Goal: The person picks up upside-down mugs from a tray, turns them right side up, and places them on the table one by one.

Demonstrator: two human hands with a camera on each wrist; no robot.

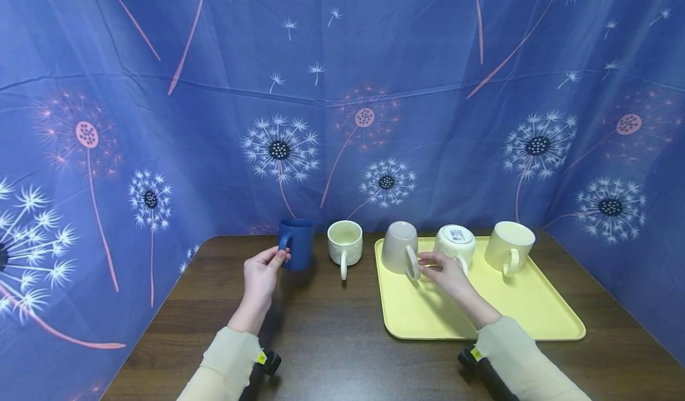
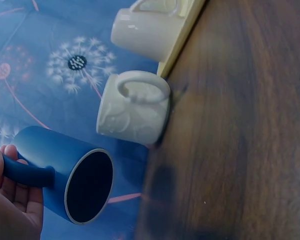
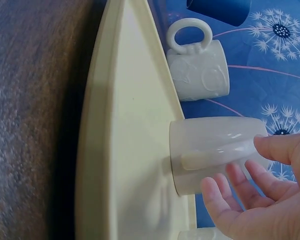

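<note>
My left hand (image 1: 260, 270) pinches the handle of a dark blue mug (image 1: 299, 247). The blue mug is upside down above the table, and its dark opening faces the tabletop in the left wrist view. My right hand (image 1: 449, 273) is at the handle of a pale grey mug (image 1: 397, 243), which stands inverted on a yellow tray (image 1: 428, 323). In the right wrist view the thumb is at the upper end of that handle and the fingers spread loosely beside it. Between the hands a white embossed mug (image 1: 344, 241) stands upright on the table, its handle toward me.
On the tray, an inverted white mug (image 1: 455, 243) with a label on its base stands beside the grey one. A cream mug (image 1: 508, 247) stands at the tray's right. The brown wooden table (image 1: 332, 353) meets a blue dandelion-print cloth (image 1: 342, 139) behind.
</note>
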